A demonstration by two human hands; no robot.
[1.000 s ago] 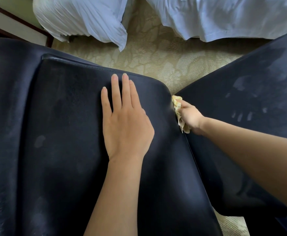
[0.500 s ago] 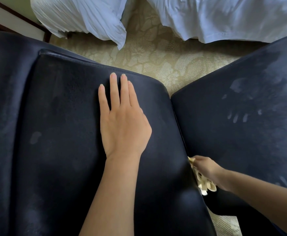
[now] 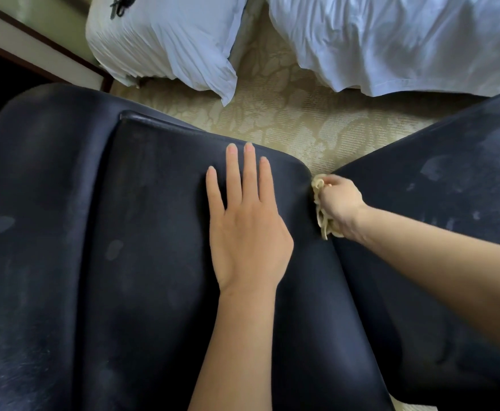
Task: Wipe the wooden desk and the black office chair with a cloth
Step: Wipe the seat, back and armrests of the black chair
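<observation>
The black office chair [image 3: 124,262] fills most of the head view, its dusty leather showing smudges and finger marks. My left hand [image 3: 245,226] lies flat on the middle cushion with straight fingers. My right hand [image 3: 339,204] grips a bunched pale yellow cloth [image 3: 319,203] and presses it into the crease between the middle cushion and the right-hand black panel [image 3: 450,218], near the crease's far end. Much of the cloth is hidden under my fingers. The wooden desk is not in view.
Beyond the chair lies patterned beige carpet [image 3: 272,120]. White bedding hangs down at the top left [image 3: 165,40] and top right [image 3: 391,40]. A dark-framed wall edge [image 3: 35,54] runs along the upper left.
My right hand slid the cloth down the crease toward me, then back up to the far end. My left hand stayed flat on the cushion.
</observation>
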